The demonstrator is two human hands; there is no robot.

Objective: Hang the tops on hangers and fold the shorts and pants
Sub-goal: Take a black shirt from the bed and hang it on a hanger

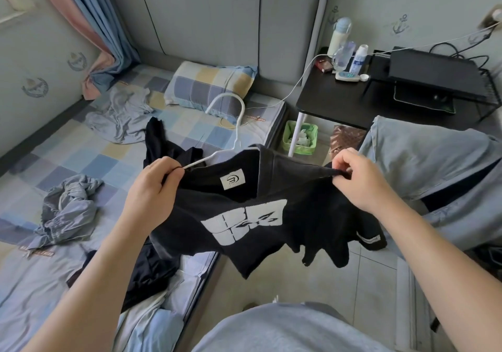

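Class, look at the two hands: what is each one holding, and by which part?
Both hold the black T-shirt by its neckline: the left hand pinches the left side against the white hanger, the right hand the right side.

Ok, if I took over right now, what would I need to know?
Left hand: pinching the black T-shirt collar and the white hanger arm.
Right hand: pinching the shirt's other shoulder.
Hanger is partly in the neck, hook sticking up; the shirt isn't seated yet.
Left to do: grey garment, blue crumpled garment and dark garment lie unsorted on the bed.
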